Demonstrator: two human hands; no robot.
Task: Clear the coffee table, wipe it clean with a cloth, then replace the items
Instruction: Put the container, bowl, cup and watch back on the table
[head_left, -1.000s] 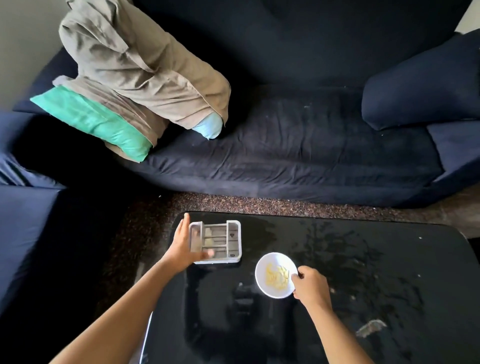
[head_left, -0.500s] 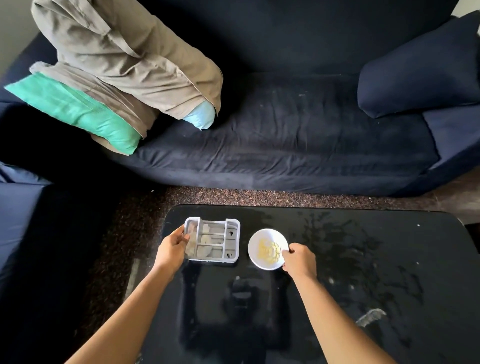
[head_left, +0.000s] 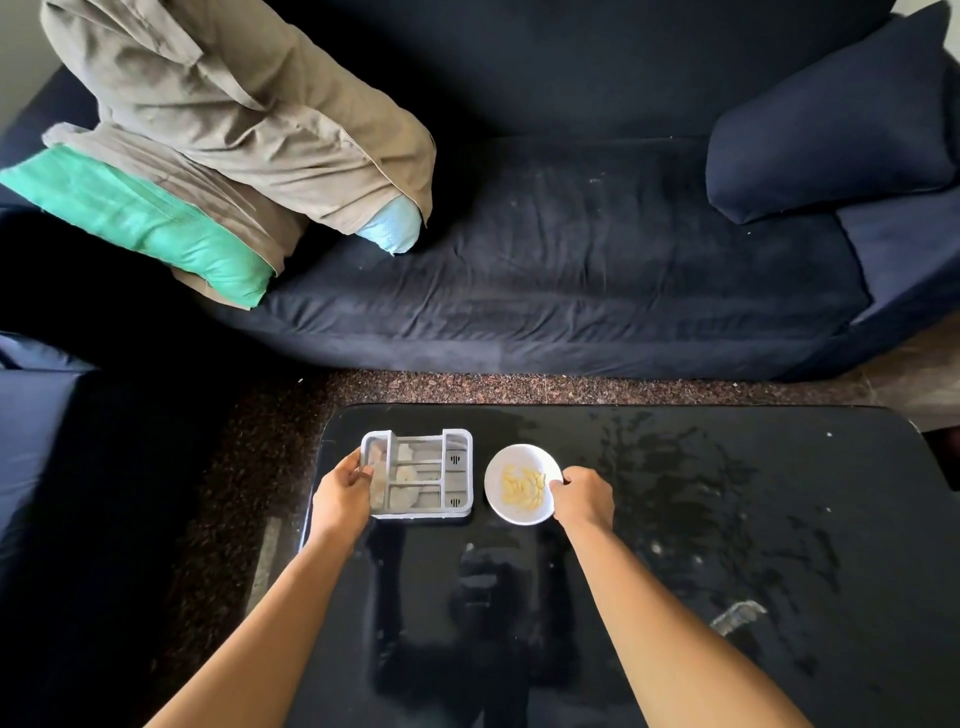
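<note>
The divided white tray (head_left: 418, 475) sits near the far-left corner of the black glass desk (head_left: 675, 597), its long axis running left to right and parallel to the desk's far edge, with the narrow end compartment toward the left. The left hand (head_left: 340, 493) grips that left end, thumb hooked over the rim. Just beside the tray on the right, not touching it, is a small white bowl (head_left: 523, 484) holding yellow pieces; the right hand (head_left: 582, 496) pinches its near-right rim.

Risks, as I judge them: the tray is held at one end only, so lifting it could tip it and shed its contents. The bowl's one-sided pinch could tilt it and spill the pieces. The glass looks streaked and possibly damp, so either item might slide. The desk's left edge is close to the tray.
</note>
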